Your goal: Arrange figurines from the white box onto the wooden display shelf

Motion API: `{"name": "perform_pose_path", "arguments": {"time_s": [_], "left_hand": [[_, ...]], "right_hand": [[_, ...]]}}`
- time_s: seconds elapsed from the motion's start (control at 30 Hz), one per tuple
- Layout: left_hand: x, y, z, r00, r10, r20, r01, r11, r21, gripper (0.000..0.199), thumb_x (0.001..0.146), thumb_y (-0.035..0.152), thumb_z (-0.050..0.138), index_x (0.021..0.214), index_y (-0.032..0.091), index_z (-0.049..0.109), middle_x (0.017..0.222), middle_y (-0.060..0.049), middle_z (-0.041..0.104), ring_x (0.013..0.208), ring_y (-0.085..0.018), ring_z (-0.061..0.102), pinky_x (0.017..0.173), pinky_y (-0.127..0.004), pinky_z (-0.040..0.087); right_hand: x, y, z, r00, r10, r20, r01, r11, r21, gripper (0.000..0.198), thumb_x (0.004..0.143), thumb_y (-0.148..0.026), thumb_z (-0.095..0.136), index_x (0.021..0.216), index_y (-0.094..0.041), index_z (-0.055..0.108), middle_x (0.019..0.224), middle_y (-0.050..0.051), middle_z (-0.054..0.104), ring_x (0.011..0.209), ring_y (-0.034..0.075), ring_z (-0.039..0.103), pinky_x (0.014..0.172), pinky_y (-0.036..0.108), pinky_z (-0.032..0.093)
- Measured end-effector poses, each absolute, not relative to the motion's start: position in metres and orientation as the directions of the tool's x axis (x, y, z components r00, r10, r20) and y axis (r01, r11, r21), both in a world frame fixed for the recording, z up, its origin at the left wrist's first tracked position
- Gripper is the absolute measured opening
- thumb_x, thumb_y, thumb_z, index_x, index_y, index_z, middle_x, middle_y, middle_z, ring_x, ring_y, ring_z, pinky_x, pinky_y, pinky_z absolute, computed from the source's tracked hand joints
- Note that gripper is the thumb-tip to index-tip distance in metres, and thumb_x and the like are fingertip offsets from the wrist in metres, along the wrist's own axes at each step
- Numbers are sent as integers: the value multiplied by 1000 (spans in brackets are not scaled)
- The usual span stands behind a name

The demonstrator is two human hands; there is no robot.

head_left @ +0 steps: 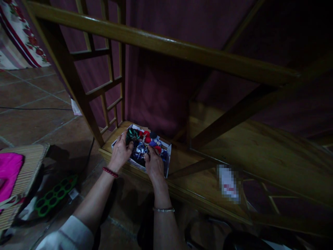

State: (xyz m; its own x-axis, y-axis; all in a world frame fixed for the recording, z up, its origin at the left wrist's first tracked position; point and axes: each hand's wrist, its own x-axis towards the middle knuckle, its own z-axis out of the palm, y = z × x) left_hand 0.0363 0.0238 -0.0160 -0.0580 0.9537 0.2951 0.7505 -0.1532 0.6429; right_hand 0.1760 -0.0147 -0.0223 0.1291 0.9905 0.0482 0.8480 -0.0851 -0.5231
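your left hand [120, 151]: fingers loosely curled at the green shiny item [133, 134]; whether they grip cannot be told.
your right hand [155, 163]: fingers bent over dark shiny items [139, 151]; grip likewise unclear.
open box [168, 158]: on the wooden shelf [204, 180] beneath your hands, with red pieces [147, 139] inside.

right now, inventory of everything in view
shelf: 1, yellow-brown, ahead
box: 1, white, on shelf's left
items: several, red, blue, green, in box
blurred object: 1, white-red, shelf's right
backdrop: 1, maroon, behind shelf
floral cloth: 1, multicoloured, upper left
floor: 1, brown, below
cable: 1, black, left floor
striped surface: 1, beige, left
fabric: 1, pink, on striped surface
tray: 1, green, lower-left floor
sleeve: 1, whitish, left forearm
left hand: 1, red bracelet, at items
right hand: 1, silver bracelet, at items
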Motion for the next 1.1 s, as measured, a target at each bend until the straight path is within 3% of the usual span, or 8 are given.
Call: {"name": "perform_pose_path", "arguments": {"time_s": [0.17,0.37,0.53,0.77,1.1], "left_hand": [[35,21,-15,19,951,309,681,-238,692,52,80,28,44,130,17,34,122,-11,49,110,-22,49,94,-38,40],[35,17,-12,136,945,297,615,-316,722,49,80,25,45,129,18,38,121,-8,51,114,-19,46,98,-35,37],[36,18,-14,120,944,309,593,-318,740,50,79,23,47,128,20,40,121,-7,51,112,-19,48,96,-35,39],[32,23,-15,-22,966,257,625,-187,758,48,78,23,47,125,18,41,120,-8,53,108,-20,51,94,-36,41],[38,17,-16,-35,947,320,791,-169,588,50,76,19,43,125,13,41,118,-13,50,109,-25,48,92,-39,41]], "right_hand": [[174,-13,-20,103,990,-93,866,-136,-481,49,82,-21,45,130,-23,36,117,6,56,105,19,53,86,29,41],[174,-11,-17,189,969,-158,890,-237,-390,42,80,-25,49,122,-27,46,116,4,58,102,18,55,84,28,42],[173,-12,-16,239,960,-147,891,-277,-361,34,81,-27,46,115,-31,51,109,2,61,96,17,58,78,26,43],[183,-13,-21,257,966,-40,874,-249,-418,33,82,-21,44,112,-25,57,100,8,64,86,19,61,74,28,44],[202,-21,-17,377,924,59,738,-261,-623,35,82,-18,39,114,-23,53,101,5,63,89,16,59,79,26,44]]}}
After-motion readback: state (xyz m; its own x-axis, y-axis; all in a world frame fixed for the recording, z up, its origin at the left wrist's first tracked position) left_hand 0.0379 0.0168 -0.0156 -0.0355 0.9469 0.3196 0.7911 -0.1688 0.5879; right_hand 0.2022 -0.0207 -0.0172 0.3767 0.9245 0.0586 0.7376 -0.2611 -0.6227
